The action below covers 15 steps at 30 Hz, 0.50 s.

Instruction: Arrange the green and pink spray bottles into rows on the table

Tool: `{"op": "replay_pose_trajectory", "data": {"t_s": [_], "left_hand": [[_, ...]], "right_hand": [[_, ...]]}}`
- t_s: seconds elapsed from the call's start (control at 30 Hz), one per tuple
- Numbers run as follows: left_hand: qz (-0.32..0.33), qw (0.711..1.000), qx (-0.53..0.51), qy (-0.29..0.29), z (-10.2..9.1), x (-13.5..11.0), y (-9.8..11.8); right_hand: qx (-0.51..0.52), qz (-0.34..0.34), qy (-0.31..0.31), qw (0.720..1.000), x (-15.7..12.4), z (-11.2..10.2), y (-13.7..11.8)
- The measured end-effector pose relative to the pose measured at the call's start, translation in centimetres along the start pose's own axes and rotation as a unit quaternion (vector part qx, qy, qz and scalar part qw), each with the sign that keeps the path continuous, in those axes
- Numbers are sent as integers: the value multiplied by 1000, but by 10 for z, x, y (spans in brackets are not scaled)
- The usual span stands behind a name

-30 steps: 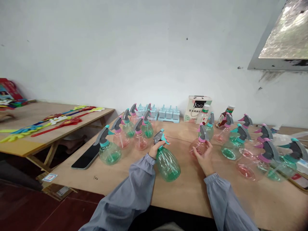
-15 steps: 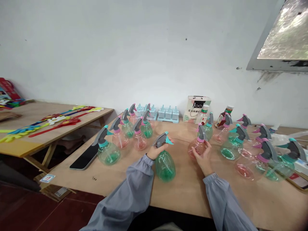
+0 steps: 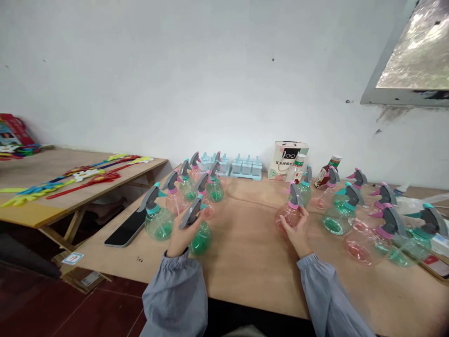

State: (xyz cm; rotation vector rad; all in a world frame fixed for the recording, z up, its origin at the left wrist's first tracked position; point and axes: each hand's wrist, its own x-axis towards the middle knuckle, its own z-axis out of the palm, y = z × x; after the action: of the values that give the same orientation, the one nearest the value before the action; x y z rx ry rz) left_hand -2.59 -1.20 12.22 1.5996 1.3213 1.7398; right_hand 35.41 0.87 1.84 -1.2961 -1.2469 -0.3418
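Green bottle (image 3: 201,238) is occupying the near left part of the table (image 3: 245,281), just before a left cluster (image 3: 159,225) of pink and green bottles; the view is not showing whether its base is touching the wood. The left hand (image 3: 181,232) is gripping it around the neck, with the grey spray head protruding above the fingers. To the right, a pink bottle (image 3: 285,216) is standing upright, and the right hand (image 3: 296,230) is holding its body between thumb and fingers. A phone (image 3: 125,229) is lying beside the left cluster. Blue moulds (image 3: 246,167) and a carton (image 3: 282,159) are standing near the wall.
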Motion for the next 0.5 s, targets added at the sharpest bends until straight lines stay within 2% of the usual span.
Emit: {"op": "replay_pose_trajectory", "data": {"t_s": [0.1, 0.17, 0.33, 0.47, 0.5], "left_hand": [[9, 997, 51, 50, -9, 3, -11], [16, 996, 67, 62, -11, 5, -17], [48, 993, 68, 88, -6, 12, -29], [108, 986, 73, 108, -2, 17, -35], [125, 980, 78, 133, -2, 18, -38]], "right_hand": [[-3, -6, -1, 1000, 0, 0, -1], [-7, -10, -5, 1000, 1, -1, -3], [-9, -12, -19, 1000, 0, -1, -6], [13, -1, -40, 999, -2, 0, -4], [17, 2, -43, 999, -3, 0, -3]]}}
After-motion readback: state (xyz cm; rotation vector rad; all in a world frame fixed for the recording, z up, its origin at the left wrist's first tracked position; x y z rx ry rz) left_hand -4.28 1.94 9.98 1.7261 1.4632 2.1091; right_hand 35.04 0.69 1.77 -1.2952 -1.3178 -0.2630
